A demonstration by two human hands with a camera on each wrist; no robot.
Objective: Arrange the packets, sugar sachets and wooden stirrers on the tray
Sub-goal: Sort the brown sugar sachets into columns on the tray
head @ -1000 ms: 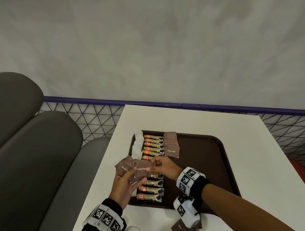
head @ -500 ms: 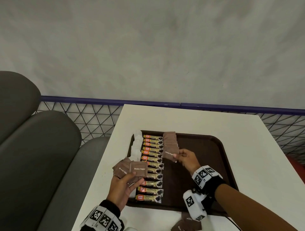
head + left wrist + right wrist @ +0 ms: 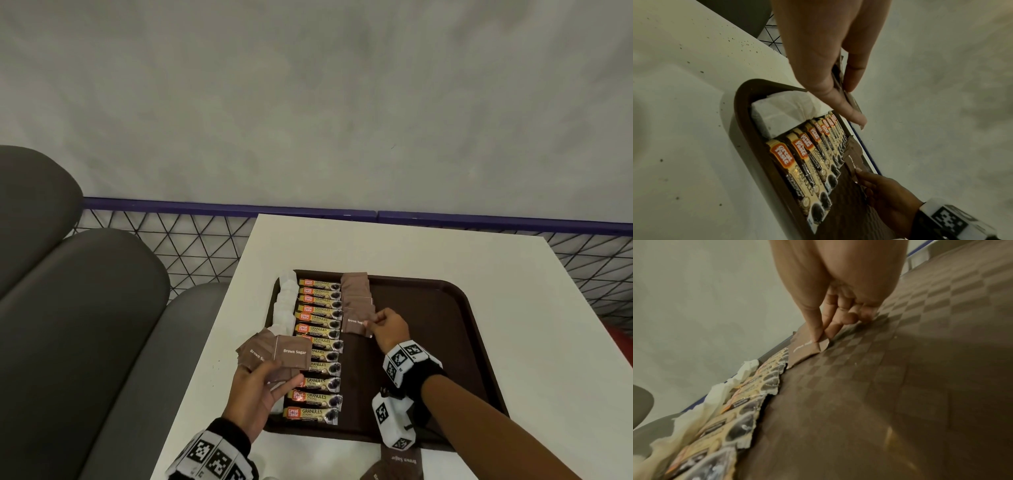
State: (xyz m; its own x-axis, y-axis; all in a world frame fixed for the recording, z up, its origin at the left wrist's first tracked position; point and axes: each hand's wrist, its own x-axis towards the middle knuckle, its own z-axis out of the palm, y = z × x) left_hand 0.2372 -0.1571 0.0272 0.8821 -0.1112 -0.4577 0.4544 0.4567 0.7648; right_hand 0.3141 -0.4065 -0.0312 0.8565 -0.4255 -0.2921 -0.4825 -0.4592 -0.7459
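Pinched sachet (image 3: 356, 321) now lower, on tray (image 3: 428, 342)

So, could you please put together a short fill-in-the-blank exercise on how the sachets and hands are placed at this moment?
1. The right hand pinches one brown sugar sachet by its ____ and lays it on the tray.
2. The left hand holds a fan of brown sugar sachets printed "Brown ____".
3. The coffee packets lie in a column between the white sachets and the ____ sachets.

Missing words: corner; Sugar; brown sugar
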